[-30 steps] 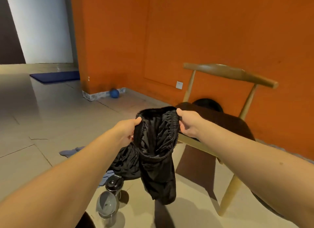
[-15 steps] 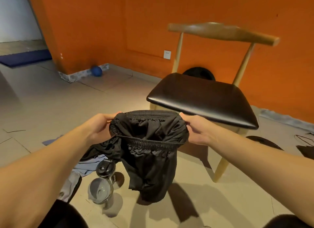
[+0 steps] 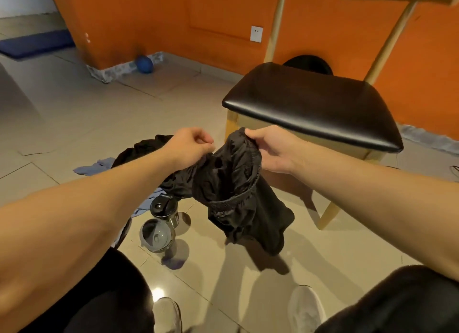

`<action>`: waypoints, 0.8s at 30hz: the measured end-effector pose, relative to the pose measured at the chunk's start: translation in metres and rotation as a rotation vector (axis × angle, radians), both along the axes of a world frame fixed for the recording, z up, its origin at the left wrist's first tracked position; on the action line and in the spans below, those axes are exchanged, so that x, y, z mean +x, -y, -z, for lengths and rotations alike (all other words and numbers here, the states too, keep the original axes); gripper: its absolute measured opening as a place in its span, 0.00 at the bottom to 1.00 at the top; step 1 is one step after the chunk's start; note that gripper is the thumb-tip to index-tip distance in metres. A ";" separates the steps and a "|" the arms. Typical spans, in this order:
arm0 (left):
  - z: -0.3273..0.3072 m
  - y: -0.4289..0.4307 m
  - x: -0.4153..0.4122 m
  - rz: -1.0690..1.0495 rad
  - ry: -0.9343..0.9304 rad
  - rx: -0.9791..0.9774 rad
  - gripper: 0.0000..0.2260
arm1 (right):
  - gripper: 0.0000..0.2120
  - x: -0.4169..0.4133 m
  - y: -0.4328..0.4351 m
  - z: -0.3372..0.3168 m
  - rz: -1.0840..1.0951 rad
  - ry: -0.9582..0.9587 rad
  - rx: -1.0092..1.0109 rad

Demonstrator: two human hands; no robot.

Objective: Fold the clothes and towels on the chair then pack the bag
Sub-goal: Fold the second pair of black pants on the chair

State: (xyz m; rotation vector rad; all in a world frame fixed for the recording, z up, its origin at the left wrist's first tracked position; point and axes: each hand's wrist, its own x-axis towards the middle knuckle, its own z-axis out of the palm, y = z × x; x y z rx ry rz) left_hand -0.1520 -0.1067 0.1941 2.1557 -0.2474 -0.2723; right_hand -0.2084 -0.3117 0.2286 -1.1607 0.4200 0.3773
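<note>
Head cam, looking fwd and down. Held up in mid-air, in front of the chair (image 3: 274,22) and clear of the floor: black shorts (image 3: 233,188); elastic waistband gaping open at the top, legs hanging crumpled below; just off the near corner of the seat. R hand (image 3: 268,149) at the top edge of the waistband; thumb over, fingers under, clamped on the fabric. L hand (image 3: 191,146) just beside it, across the opening; fingers curled in tight vs the thumb, no cloth seen btwn the tips; fabric bunched right against the underside of the hand, so can't tell whether gripped there. Both forearms bare, reaching in from the bottom corners.

Chair: pale wood frame, black padded seat (image 3: 310,104); backrest cut off by the top edge. Dark round thing (image 3: 308,62) behind the seat, at the foot of the orange wall (image 3: 149,22); can't tell what.

On the tiled floor (image 3: 74,114), below and left of the shorts: two bottles close together; black-lidded bottle (image 3: 165,209) farther, grey-lidded bottle (image 3: 156,236) nearer. Behind those, a black garment (image 3: 141,149) in a heap, w/ a blue-grey cloth (image 3: 94,167) spread beside it. Farther off: blue ball (image 3: 144,64) against the wall base; blue mat (image 3: 34,43) at far left; white socket (image 3: 256,33) on the wall. At the bottom edge: white shoes (image 3: 306,305), dark trouser legs (image 3: 111,295) on either side.
</note>
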 end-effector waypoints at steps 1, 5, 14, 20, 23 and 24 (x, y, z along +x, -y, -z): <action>-0.003 0.005 -0.005 0.092 -0.028 -0.023 0.05 | 0.14 -0.001 -0.002 0.000 -0.016 0.004 0.005; -0.001 0.016 -0.018 0.379 -0.087 0.165 0.16 | 0.19 -0.003 -0.003 -0.001 -0.054 0.019 0.069; -0.013 0.011 -0.018 0.268 -0.105 0.139 0.13 | 0.14 0.002 0.020 0.012 -0.007 0.127 -0.329; -0.031 0.023 -0.021 0.042 -0.210 -0.140 0.15 | 0.10 0.002 0.035 0.027 0.121 0.248 -0.774; -0.035 0.030 -0.017 -0.104 -0.235 -0.209 0.18 | 0.10 -0.004 0.028 0.013 0.148 0.495 -1.189; -0.037 0.032 -0.016 -0.150 -0.251 -0.233 0.17 | 0.08 -0.010 0.023 0.006 0.142 0.569 -1.239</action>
